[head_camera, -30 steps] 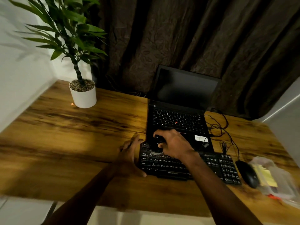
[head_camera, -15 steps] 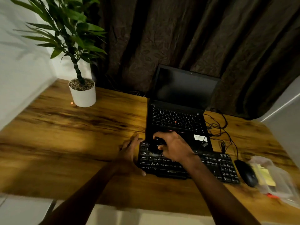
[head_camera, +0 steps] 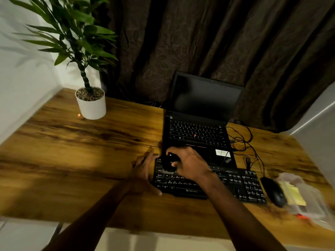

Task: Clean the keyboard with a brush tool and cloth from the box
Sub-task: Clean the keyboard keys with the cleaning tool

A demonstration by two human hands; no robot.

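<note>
**Brush meets keyboard on a wooden table**

A person's right hand is curled around a small black brush, pressing it down on the upper left keys of a black keyboard. The left hand lies spread and flat against the keyboard's left end, thumb along its near edge, fingers on the table. Just beyond the right hand sits an open laptop with a dark screen, its front edge touching or overlapping the keyboard's far side. Off to the right of the right hand, just past the keyboard's end, lies a black mouse, with a tangle of cable behind it. Beside the mouse, farther right, is a clear plastic box, blurred, with something yellow inside. Well beyond the left hand stands a plant in a white pot, before dark curtains.
</note>
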